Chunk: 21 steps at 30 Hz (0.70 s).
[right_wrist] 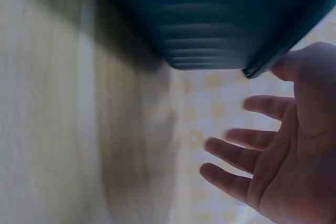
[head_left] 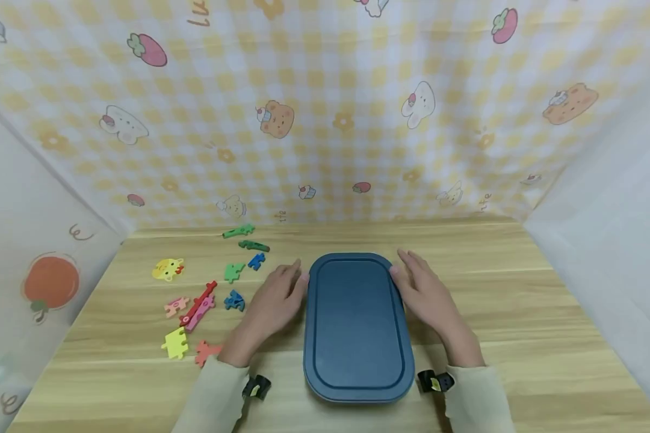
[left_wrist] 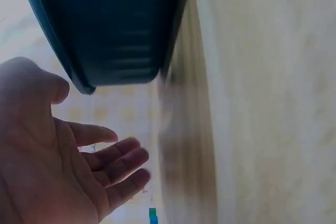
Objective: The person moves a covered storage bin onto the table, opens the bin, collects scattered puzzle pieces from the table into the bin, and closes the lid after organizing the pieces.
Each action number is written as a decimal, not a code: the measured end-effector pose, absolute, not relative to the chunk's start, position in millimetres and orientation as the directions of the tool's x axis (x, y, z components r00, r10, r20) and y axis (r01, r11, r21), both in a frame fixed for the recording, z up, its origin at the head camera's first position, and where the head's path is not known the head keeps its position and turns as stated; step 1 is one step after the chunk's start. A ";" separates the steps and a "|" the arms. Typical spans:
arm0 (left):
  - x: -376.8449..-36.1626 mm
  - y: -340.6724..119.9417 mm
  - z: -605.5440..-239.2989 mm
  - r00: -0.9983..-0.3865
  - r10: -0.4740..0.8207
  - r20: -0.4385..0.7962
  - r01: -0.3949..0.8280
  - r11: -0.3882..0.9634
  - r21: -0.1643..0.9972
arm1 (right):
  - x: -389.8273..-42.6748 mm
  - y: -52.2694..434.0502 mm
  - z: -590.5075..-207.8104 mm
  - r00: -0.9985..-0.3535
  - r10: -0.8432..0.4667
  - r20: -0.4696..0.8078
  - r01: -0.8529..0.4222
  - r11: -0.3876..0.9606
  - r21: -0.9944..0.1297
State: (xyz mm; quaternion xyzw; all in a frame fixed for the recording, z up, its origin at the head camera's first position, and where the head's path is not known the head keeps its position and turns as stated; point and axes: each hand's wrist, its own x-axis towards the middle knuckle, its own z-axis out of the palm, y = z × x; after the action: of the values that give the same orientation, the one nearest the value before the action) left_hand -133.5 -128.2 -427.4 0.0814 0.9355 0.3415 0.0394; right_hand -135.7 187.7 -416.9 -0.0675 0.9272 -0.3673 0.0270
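- Two hands flank a dark blue tray (head_left: 357,328), which sits flat on the wooden surface (head_left: 520,313), centre, near the front edge.
- Left hand (head_left: 273,300) at the tray's 9 o'clock side, fingers spread and relaxed, thumb by the rim; wrist view shows an open palm (left_wrist: 47,166) just beside the tray edge (left_wrist: 110,35), gripping nothing.
- Right hand (head_left: 425,294) at 3 o'clock, same pose: fingers straight, thumb touching the rim (right_wrist: 262,69), palm (right_wrist: 294,177) open.
- Cannot tell whether the left palm actually touches the tray wall.
- Loose puzzle pieces at 9 to 10 o'clock of the tray, well apart from it: yellow piece (head_left: 176,343), red-pink strip (head_left: 199,305), green piece (head_left: 233,272), yellow chick (head_left: 168,269).
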 end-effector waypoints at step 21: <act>-120.7 -139.3 -402.8 -0.791 0.494 -0.361 -0.286 0.222 0.932 | -118.9 200.2 -387.9 -0.908 -0.308 -0.284 0.126 0.445 -0.887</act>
State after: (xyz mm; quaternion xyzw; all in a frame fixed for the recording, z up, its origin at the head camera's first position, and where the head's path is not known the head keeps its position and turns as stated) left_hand -120.7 -139.3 -402.8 0.0724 0.7155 0.6195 0.3147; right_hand -118.9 200.2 -387.9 -0.0551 0.8243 -0.5239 0.2073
